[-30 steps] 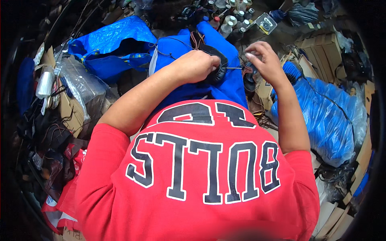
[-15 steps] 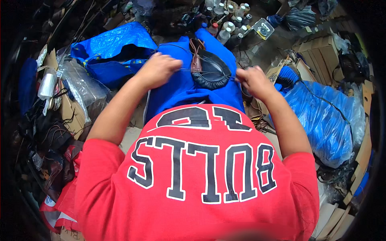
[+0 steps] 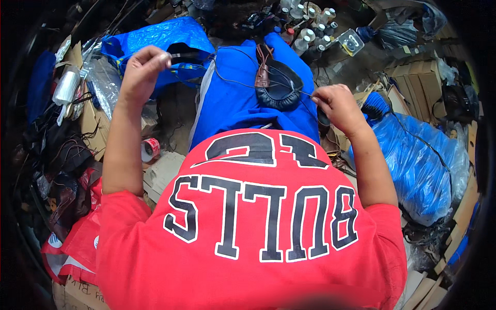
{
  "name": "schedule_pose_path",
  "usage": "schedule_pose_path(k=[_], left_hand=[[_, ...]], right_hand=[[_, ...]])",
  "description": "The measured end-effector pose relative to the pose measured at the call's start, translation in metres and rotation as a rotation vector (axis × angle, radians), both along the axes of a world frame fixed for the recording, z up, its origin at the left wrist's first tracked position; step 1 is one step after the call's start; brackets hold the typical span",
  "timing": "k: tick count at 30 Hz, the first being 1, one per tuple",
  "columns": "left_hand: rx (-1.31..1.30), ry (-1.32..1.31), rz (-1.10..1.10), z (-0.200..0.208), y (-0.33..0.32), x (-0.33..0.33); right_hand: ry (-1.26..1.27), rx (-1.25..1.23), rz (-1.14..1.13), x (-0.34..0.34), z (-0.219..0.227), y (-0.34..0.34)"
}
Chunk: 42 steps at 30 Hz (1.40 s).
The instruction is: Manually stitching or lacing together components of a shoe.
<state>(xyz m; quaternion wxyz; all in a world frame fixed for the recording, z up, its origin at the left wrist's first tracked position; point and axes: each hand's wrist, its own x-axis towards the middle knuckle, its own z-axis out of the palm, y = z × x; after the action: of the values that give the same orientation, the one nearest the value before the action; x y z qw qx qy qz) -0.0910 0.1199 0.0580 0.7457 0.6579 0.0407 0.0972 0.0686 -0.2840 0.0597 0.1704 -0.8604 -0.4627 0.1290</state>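
Observation:
A black leather piece [image 3: 281,88] with a padded rim and a brown strap lies on my blue-clad lap [image 3: 237,98]. A thin dark thread [image 3: 227,77] runs out of it to both sides. My left hand [image 3: 142,72] is raised out to the left, away from the leather, pinching a thin needle-like tool with the thread's end. My right hand [image 3: 338,106] sits just right of the leather piece, fingers closed on the other end of the thread.
A blue plastic bag [image 3: 155,41] lies at the upper left and a big blue sack [image 3: 423,165] at the right. Several small bottles [image 3: 310,26] stand beyond my knees. Cardboard boxes [image 3: 413,77], a tape roll [image 3: 151,150] and dark leather scraps [image 3: 57,155] crowd the floor.
Both hands were together at the leather piece, then drew apart. My left hand has swung far out to the upper left and my right hand has pulled right, drawing the thread out.

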Motion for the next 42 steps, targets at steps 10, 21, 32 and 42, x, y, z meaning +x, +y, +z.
schedule_pose_path(k=[10, 21, 32, 42], left_hand=[[0.216, 0.023, -0.27, 0.0, -0.153, 0.115], [0.997, 0.208, -0.602, -0.054, -0.209, 0.131], [0.678, 0.062, -0.405, -0.075, -0.197, 0.123], [-0.401, 0.059, -0.521, 0.019, -0.12, 0.069]], right_hand=[[-0.204, -0.248, -0.022, -0.022, 0.019, 0.033], [-0.155, -0.343, -0.071, -0.039, 0.009, 0.027], [0.263, 0.267, -0.35, -0.041, 0.003, -0.022], [1.377, 1.253, -0.401, -0.016, -0.034, 0.05]])
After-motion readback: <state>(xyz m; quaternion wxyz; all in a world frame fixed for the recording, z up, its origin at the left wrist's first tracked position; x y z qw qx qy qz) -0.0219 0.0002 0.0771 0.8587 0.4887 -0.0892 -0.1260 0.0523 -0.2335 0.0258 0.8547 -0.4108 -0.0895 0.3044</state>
